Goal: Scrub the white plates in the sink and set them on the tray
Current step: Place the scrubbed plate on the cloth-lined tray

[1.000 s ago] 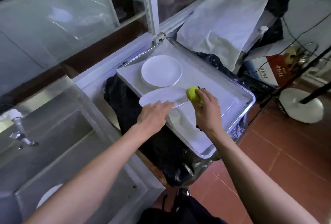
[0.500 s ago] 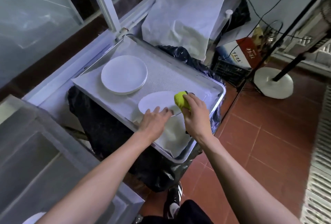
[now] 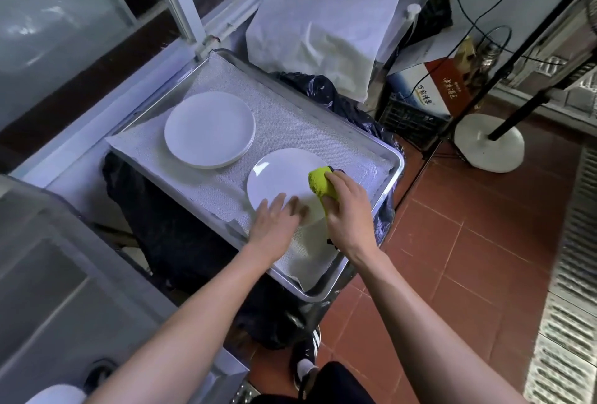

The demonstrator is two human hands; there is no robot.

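A metal tray (image 3: 387,177) lined with white mesh sits on a black-wrapped stand. A stack of white plates (image 3: 209,129) rests at its far left. A single white plate (image 3: 279,177) lies flat on the tray near the front right. My left hand (image 3: 274,226) rests on that plate's near edge with blurred fingers spread. My right hand (image 3: 347,213) grips a yellow-green sponge (image 3: 319,182) at the plate's right rim. Another white plate (image 3: 55,394) shows in the steel sink (image 3: 64,290) at the bottom left.
White bags (image 3: 323,15) lean behind the tray. A red-and-white box (image 3: 429,87), cables and a fan stand with a round white base (image 3: 489,142) crowd the right. Red floor tiles (image 3: 468,258) and a metal drain grate (image 3: 568,306) lie to the right.
The plate went from tilted in my left hand to lying flat on the tray. My view swung right, away from the sink. The sponge hand stayed at the plate's right edge.
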